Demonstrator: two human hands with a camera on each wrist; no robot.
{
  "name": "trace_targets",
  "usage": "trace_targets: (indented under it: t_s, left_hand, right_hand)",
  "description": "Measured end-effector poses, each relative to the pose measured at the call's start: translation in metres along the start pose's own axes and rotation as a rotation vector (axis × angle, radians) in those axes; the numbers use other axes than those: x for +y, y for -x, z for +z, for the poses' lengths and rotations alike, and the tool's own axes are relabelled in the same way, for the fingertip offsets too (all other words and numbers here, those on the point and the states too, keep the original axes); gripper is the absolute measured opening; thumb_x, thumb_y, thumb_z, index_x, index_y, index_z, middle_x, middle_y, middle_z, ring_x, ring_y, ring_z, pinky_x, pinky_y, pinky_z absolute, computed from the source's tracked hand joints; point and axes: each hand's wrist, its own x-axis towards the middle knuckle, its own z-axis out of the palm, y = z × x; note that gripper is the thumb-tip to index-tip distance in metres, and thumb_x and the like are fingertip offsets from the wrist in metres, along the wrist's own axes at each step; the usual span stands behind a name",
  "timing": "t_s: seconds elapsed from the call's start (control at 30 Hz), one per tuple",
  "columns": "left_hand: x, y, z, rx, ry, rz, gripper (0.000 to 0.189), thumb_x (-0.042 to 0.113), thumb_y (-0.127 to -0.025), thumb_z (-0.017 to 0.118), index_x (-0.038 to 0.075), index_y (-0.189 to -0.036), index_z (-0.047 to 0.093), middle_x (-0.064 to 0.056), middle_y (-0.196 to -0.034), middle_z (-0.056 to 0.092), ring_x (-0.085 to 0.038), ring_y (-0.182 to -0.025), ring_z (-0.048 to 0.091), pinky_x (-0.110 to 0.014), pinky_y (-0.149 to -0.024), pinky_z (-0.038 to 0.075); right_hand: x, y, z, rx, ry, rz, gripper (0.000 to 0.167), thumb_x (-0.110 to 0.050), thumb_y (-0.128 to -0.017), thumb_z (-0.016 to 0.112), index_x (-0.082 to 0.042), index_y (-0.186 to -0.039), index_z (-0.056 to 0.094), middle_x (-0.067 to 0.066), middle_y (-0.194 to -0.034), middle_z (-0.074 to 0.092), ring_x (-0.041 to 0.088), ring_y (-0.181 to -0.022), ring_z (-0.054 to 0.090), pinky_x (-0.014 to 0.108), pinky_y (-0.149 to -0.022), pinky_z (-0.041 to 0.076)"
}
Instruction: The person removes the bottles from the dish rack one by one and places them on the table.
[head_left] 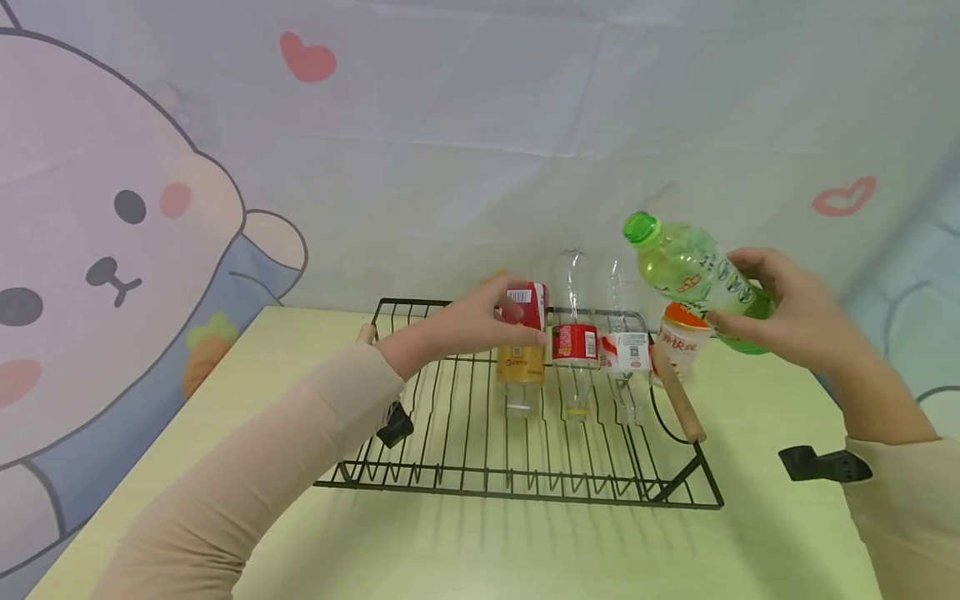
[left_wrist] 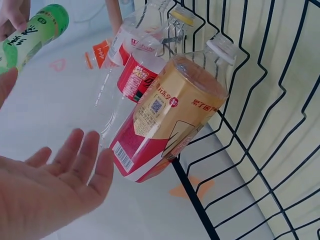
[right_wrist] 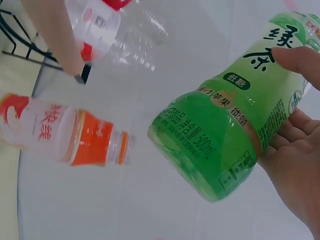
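Observation:
My right hand (head_left: 795, 312) grips a green tea bottle (head_left: 693, 271) in the air, tilted with its green cap to the upper left. My left hand (head_left: 472, 325) is by the base end of a bottle with a red and gold label (head_left: 521, 362). Its fingers (left_wrist: 75, 155) are spread and relaxed, holding nothing in the left wrist view. That bottle lies upside down on a black wire rack (head_left: 517, 482), its white cap toward the front. Beside it on the rack lie a clear bottle with a red label (head_left: 574, 343) and one with a white label (head_left: 628, 354).
A white bottle with an orange top (right_wrist: 55, 127) stands just right of the rack. Wooden handles (head_left: 678, 396) flank the rack on both sides. The rack sits on a pale yellow table (head_left: 420, 550), with a printed cloth (head_left: 465, 150) behind.

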Motion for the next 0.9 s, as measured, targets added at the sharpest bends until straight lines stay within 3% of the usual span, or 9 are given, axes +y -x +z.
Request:
trace_targets:
  t_s: [0.1, 0.23, 0.43, 0.6, 0.73, 0.9]
  left_hand:
    - [-0.003, -0.003, 0.003, 0.058, 0.017, -0.041, 0.085, 0.037, -0.083, 0.074, 0.017, -0.15, 0.026, -0.013, -0.134, 0.049, -0.026, -0.113, 0.053, -0.046, -0.092, 0.048]
    - [-0.006, -0.008, 0.006, 0.125, 0.045, -0.089, 0.084, 0.035, -0.084, 0.073, 0.017, -0.15, 0.025, -0.013, -0.136, 0.047, -0.027, -0.113, 0.053, -0.046, -0.092, 0.049]
    - [-0.008, -0.017, 0.011, 0.226, 0.104, -0.133, 0.083, 0.036, -0.085, 0.072, 0.017, -0.15, 0.024, -0.012, -0.141, 0.044, -0.028, -0.118, 0.051, -0.048, -0.095, 0.047]
    - [-0.012, -0.024, 0.017, 0.303, 0.173, -0.139, 0.084, 0.03, -0.085, 0.074, 0.014, -0.15, 0.023, -0.014, -0.14, 0.042, -0.029, -0.117, 0.051, -0.046, -0.095, 0.048]
    - [-0.016, -0.029, 0.022, 0.35, 0.219, -0.15, 0.085, 0.029, -0.085, 0.075, 0.015, -0.15, 0.022, -0.014, -0.139, 0.041, -0.028, -0.116, 0.05, -0.045, -0.094, 0.049]
    - [-0.02, -0.033, 0.027, 0.39, 0.266, -0.154, 0.086, 0.026, -0.085, 0.075, 0.015, -0.15, 0.02, -0.014, -0.142, 0.04, -0.028, -0.118, 0.05, -0.044, -0.096, 0.048]
  right_hand:
    - [0.011, 0.0, -0.007, 0.045, -0.048, 0.07, 0.066, -0.009, -0.086, 0.071, 0.002, -0.138, 0.033, 0.006, -0.124, 0.049, -0.012, -0.097, 0.043, 0.002, -0.075, 0.036]
    - [0.027, 0.0, -0.015, 0.133, -0.115, 0.149, 0.066, -0.013, -0.089, 0.069, -0.007, -0.141, 0.03, -0.012, -0.123, 0.044, -0.007, -0.109, 0.045, 0.001, -0.083, 0.037]
    - [0.047, -0.001, -0.019, 0.245, -0.16, 0.285, 0.071, -0.019, -0.09, 0.067, -0.016, -0.148, 0.025, -0.01, -0.134, 0.043, 0.0, -0.124, 0.043, 0.007, -0.099, 0.034]
    - [0.059, -0.002, -0.018, 0.273, -0.229, 0.397, 0.078, -0.023, -0.092, 0.064, -0.019, -0.152, 0.015, -0.011, -0.143, 0.036, 0.006, -0.134, 0.035, 0.018, -0.108, 0.032]
    - [0.07, -0.003, -0.016, 0.312, -0.344, 0.445, 0.075, -0.021, -0.092, 0.064, -0.024, -0.151, 0.016, -0.022, -0.13, 0.038, 0.006, -0.136, 0.034, 0.021, -0.11, 0.031]
    - [0.083, -0.003, -0.011, 0.363, -0.531, 0.457, 0.064, -0.017, -0.089, 0.068, -0.029, -0.138, 0.028, -0.024, -0.118, 0.042, 0.007, -0.139, 0.031, 0.018, -0.109, 0.03]
